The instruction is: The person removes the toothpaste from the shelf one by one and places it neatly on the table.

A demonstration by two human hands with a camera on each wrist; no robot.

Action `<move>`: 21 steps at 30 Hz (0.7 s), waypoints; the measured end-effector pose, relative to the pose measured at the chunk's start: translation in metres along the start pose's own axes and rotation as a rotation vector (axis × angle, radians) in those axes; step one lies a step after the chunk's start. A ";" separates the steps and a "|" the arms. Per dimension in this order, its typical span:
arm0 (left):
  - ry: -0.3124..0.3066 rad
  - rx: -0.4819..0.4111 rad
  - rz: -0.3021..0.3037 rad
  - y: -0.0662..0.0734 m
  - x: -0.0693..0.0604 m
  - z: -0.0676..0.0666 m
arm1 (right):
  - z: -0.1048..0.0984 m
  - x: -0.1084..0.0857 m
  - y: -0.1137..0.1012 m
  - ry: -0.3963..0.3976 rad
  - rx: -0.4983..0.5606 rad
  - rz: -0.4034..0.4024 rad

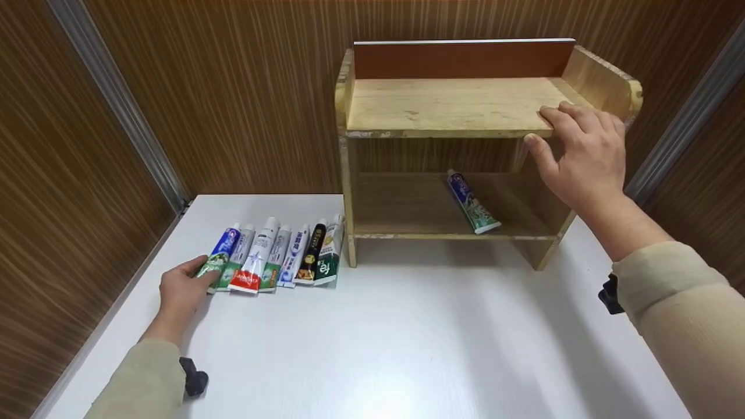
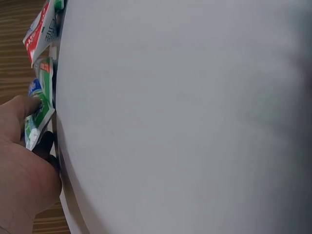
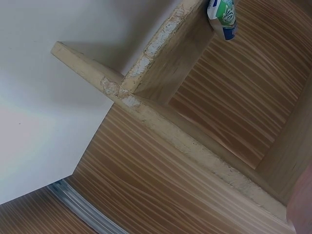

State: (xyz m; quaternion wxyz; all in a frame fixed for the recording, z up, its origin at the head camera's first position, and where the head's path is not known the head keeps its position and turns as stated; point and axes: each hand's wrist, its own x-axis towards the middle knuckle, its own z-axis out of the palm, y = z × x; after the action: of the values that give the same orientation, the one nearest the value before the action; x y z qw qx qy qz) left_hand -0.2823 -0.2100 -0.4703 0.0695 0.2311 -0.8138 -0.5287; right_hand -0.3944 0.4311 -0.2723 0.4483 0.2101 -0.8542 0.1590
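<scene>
My left hand (image 1: pixel 181 291) pinches the lower end of a blue and green toothpaste tube (image 1: pixel 224 247), leftmost in a row on the white table. In the left wrist view, the thumb lies on that tube's (image 2: pixel 41 112) green part. Beside it lie more tubes, among them a white and red toothpaste tube (image 1: pixel 256 256) and a black toothpaste tube (image 1: pixel 312 251). My right hand (image 1: pixel 588 151) rests its fingers on the top board of a wooden shelf (image 1: pixel 442 107), thumb at the front edge. One purple and green toothpaste tube (image 1: pixel 470 201) lies slanted on the lower board.
The shelf stands at the back right of the white table (image 1: pixel 372 337), its left side panel close to the row's right end. Wood-grained walls (image 1: pixel 244 93) with metal strips (image 1: pixel 116 99) at the corners enclose the table. The lower board stands raised above the tabletop.
</scene>
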 end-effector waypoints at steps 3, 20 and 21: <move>-0.002 0.014 0.005 0.001 -0.001 0.000 | 0.000 0.000 0.000 -0.003 -0.002 0.002; -0.042 0.040 0.002 0.000 -0.002 0.001 | -0.001 0.000 -0.001 -0.011 -0.008 0.001; -0.044 0.046 0.002 0.000 -0.002 0.001 | -0.001 -0.001 -0.001 -0.010 -0.008 0.001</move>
State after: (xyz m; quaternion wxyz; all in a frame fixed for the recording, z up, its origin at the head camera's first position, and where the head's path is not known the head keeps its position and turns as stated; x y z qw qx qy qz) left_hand -0.2811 -0.2085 -0.4708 0.0467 0.2204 -0.8272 -0.5148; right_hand -0.3927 0.4312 -0.2718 0.4450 0.2087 -0.8570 0.1548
